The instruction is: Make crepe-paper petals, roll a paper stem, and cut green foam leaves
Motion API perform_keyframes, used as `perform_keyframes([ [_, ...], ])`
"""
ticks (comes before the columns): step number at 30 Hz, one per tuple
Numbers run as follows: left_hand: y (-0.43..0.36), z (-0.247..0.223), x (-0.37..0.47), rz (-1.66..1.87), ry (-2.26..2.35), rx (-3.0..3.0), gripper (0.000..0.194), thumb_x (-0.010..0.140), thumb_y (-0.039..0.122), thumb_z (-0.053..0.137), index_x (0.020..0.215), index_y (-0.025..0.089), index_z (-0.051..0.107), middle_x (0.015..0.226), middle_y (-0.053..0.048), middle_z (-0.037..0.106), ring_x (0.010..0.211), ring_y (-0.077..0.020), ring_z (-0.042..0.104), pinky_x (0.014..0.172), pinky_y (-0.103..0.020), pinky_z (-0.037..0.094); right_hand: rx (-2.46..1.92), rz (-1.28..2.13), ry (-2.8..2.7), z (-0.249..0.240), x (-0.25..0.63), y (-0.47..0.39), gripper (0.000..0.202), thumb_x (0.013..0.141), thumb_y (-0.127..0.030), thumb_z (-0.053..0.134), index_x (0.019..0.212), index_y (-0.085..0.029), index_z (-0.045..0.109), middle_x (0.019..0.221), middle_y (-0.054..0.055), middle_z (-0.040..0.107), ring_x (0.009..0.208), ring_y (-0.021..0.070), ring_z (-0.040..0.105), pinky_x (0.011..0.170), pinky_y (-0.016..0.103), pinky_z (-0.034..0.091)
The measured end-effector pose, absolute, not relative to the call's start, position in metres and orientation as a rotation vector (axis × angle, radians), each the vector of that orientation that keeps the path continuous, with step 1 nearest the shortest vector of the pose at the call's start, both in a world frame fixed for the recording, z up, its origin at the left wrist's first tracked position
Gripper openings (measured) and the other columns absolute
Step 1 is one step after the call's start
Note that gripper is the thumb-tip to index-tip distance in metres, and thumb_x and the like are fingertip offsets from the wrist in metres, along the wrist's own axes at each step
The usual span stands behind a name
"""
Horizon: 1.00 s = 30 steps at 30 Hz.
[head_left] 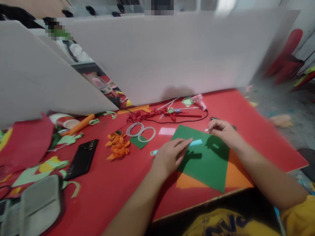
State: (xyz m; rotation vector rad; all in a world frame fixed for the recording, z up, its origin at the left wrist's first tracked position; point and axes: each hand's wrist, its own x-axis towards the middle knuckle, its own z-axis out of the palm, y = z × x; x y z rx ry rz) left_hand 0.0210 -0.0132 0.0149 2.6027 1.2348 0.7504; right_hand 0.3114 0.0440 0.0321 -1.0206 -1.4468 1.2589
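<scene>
My left hand (pixel 171 155) is closed around a slim light blue stick (pixel 196 142), whose two ends show on either side of the fingers. It is held over a green foam or paper sheet (pixel 204 170). My right hand (pixel 222 131) is pinched above the far right part of that sheet. A tiny white piece (pixel 206 130) shows by its fingertips; whether they hold it I cannot tell. Under the green sheet lies an orange sheet (pixel 240 173). A small pink card (pixel 167 131) rests just beyond the left hand.
A pink glue gun (pixel 199 101) and a red crafted strip (pixel 147 114) lie along the back. Two pale rings (pixel 147 135), orange petal shapes (pixel 118 146), a black phone (pixel 82 159) and a grey case (pixel 41 206) are to the left. White panels (pixel 172 59) stand behind the red table (pixel 118 196).
</scene>
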Motion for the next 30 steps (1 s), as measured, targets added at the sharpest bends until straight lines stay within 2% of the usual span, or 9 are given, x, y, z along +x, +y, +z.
perform_keyframes([
  [4,-0.013,0.015,0.021,0.731,1.221,2.602,0.049,0.106,0.019,0.053,0.152,0.033,0.060,0.125,-0.007,0.075,0.104,-0.0215,0.072,0.087,-0.034,0.058,-1.027,1.227,-1.419,0.032,0.315,0.048,0.018,0.077,-0.037,0.085,0.078,-0.026,0.071,0.091,0.002,0.071,0.087,0.0195,0.066,0.082,0.036,0.055],
  [8,-0.012,0.015,0.023,0.685,1.277,2.532,0.045,0.106,0.023,0.052,0.150,0.031,0.063,0.125,-0.008,0.076,0.105,-0.0228,0.074,0.088,-0.035,0.060,-1.073,1.075,-1.428,0.036,0.338,0.060,0.015,0.082,-0.037,0.081,0.084,-0.025,0.073,0.097,0.004,0.076,0.097,0.0229,0.071,0.093,0.041,0.057],
  [11,-0.011,0.016,0.024,0.668,1.376,2.356,0.044,0.109,0.032,0.048,0.151,0.029,0.062,0.134,-0.008,0.076,0.116,-0.0256,0.074,0.096,-0.039,0.060,-1.244,0.715,-1.404,0.036,0.372,0.081,0.012,0.086,-0.030,0.071,0.096,-0.025,0.075,0.109,0.008,0.078,0.110,0.0261,0.073,0.103,0.044,0.056],
  [13,-0.010,0.017,0.024,0.678,1.428,2.223,0.046,0.109,0.038,0.047,0.150,0.027,0.062,0.136,-0.009,0.076,0.120,-0.0275,0.074,0.100,-0.042,0.059,-1.349,0.482,-1.314,0.029,0.395,0.097,0.014,0.086,-0.025,0.065,0.096,-0.023,0.074,0.111,0.009,0.078,0.113,0.0268,0.072,0.107,0.044,0.055],
  [15,-0.010,0.017,0.022,0.711,1.453,2.108,0.046,0.108,0.042,0.047,0.148,0.025,0.063,0.130,-0.010,0.079,0.116,-0.0283,0.075,0.098,-0.042,0.060,-1.422,0.471,-1.250,0.018,0.413,0.112,0.015,0.086,-0.026,0.062,0.096,-0.021,0.073,0.106,0.010,0.079,0.108,0.0262,0.074,0.103,0.043,0.058],
  [20,-0.008,0.013,0.019,0.788,1.416,1.903,0.045,0.107,0.048,0.050,0.141,0.023,0.065,0.111,-0.008,0.081,0.095,-0.0242,0.078,0.082,-0.035,0.060,-1.640,0.586,-1.258,-0.016,0.429,0.134,0.021,0.078,-0.023,0.076,0.098,-0.018,0.073,0.101,0.010,0.080,0.091,0.0240,0.074,0.085,0.038,0.062],
  [23,-0.008,0.011,0.020,0.783,1.392,1.853,0.045,0.107,0.050,0.048,0.139,0.024,0.065,0.107,-0.006,0.081,0.084,-0.0211,0.077,0.077,-0.033,0.059,-1.755,0.525,-1.390,-0.028,0.429,0.140,0.021,0.076,-0.018,0.079,0.096,-0.017,0.075,0.094,0.010,0.080,0.086,0.0225,0.074,0.086,0.036,0.059],
  [28,-0.008,0.010,0.023,0.794,1.409,1.900,0.042,0.106,0.048,0.049,0.136,0.024,0.067,0.104,-0.006,0.081,0.083,-0.0210,0.075,0.074,-0.034,0.059,-1.815,0.401,-1.540,-0.033,0.428,0.143,0.042,0.081,-0.011,0.072,0.122,-0.017,0.076,0.093,0.007,0.082,0.086,0.0205,0.076,0.088,0.033,0.057],
  [30,-0.008,0.010,0.023,0.815,1.410,1.901,0.042,0.106,0.047,0.049,0.135,0.023,0.067,0.103,-0.006,0.081,0.082,-0.0210,0.075,0.074,-0.034,0.059,-1.833,0.358,-1.576,-0.031,0.427,0.141,0.043,0.083,-0.013,0.073,0.125,-0.018,0.076,0.098,0.008,0.083,0.090,0.0215,0.076,0.091,0.035,0.057],
])
